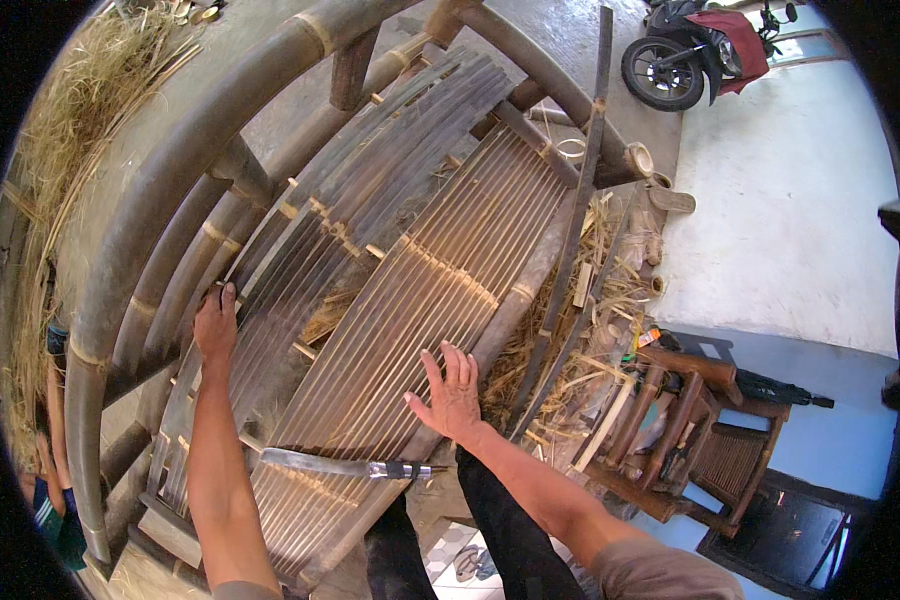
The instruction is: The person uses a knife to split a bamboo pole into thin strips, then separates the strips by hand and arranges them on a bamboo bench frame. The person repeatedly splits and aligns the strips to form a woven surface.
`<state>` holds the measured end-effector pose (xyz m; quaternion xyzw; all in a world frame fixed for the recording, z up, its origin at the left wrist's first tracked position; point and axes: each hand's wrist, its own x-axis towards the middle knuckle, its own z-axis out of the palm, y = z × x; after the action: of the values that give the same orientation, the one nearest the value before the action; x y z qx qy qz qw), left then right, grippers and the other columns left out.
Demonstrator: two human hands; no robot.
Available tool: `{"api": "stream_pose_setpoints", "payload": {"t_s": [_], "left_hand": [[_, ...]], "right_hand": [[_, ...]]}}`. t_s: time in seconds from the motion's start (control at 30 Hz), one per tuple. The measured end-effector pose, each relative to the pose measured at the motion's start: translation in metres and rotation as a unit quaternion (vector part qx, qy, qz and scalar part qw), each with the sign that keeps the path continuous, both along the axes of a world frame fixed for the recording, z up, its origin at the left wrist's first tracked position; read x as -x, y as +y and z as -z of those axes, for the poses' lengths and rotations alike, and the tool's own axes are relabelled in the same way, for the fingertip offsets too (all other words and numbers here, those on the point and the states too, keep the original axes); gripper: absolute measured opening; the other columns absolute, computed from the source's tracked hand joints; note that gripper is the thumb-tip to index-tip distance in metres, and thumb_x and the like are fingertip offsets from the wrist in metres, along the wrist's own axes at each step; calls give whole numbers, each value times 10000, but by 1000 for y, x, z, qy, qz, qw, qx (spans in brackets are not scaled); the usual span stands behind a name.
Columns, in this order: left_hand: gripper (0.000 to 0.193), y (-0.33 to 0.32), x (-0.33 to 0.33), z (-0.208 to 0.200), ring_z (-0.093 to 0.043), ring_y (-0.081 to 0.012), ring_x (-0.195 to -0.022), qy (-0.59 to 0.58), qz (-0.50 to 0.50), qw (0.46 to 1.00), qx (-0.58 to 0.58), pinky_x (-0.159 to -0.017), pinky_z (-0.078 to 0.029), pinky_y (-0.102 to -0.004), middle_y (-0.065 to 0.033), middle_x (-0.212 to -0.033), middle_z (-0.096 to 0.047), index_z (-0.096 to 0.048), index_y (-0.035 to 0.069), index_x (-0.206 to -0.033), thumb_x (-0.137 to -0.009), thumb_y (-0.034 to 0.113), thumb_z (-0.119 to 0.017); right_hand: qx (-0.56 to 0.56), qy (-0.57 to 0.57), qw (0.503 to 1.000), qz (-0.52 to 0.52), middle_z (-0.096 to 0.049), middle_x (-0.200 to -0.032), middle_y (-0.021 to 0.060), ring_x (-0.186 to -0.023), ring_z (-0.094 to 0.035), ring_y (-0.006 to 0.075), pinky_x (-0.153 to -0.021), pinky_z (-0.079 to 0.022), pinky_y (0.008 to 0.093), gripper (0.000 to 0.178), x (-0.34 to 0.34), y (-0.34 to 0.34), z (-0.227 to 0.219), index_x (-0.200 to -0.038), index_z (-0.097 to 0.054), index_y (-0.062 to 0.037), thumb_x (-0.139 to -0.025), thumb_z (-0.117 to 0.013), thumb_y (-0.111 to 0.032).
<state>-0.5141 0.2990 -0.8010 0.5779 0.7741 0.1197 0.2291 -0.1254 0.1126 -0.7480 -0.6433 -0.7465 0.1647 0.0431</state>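
A large bamboo bench frame [175, 150] of thick brown poles lies at a slant before me. Narrow bamboo slats [410, 310] cover its near right part in a tight row. Farther left, a looser set of dark bamboo slats [295, 262] lies over small pegs, with gaps showing the floor. My left hand [215, 325] is closed at the outer edge of that loose set, gripping a slat; some of its fingers are hidden. My right hand [452, 395] rests open on the tight slats, fingers spread. A curved-blade knife [315, 461] lies across the slats between my forearms, touched by neither hand.
Bamboo shavings [555, 350] litter the floor right of the bench, with long dark strips [580, 210] leaning there. A straw-like fibre pile [80, 120] lies far left; another person's arm [58, 420] shows below it. A wooden chair [700, 430] and a motorbike [695, 55] stand at right.
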Motion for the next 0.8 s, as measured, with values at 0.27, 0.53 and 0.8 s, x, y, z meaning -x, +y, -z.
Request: {"api": "stream_pose_setpoints", "payload": {"t_s": [0.27, 0.53, 0.8], "left_hand": [[626, -5, -12, 8, -442, -448, -1329, 158, -21, 985, 68, -1079, -279, -653, -235, -1416, -512, -452, 115, -1461, -1024, 562, -424], [595, -97, 0, -26, -345, -449, -1376, 153, 45, 978, -134, -1157, -226, -580, -232, -1483, -427, -381, 69, -1511, -1040, 422, -473], [618, -223, -24, -84, -381, -444, -1350, 130, -70, 986, -73, -1113, -310, -579, -266, -1445, -430, -495, 3, -1417, -1039, 490, -449]], "right_hand": [[-4, 8, 1000, -3, -284, -1468, 216, -1369, -272, 411, -1103, -257, 612, 769, 0, -1, -4, -1499, -378, -111, -901, -670, -496], [-171, 124, 930, 302, -443, -1341, 251, -1216, -482, 405, -1052, -393, 513, 575, -139, 73, -1, -1339, -508, 38, -932, -644, -345], [-23, 241, 820, 519, -622, -941, 197, -901, -617, 280, -825, -484, 436, 596, -273, 147, 64, -1091, -613, 40, -1013, -489, -537]]}}
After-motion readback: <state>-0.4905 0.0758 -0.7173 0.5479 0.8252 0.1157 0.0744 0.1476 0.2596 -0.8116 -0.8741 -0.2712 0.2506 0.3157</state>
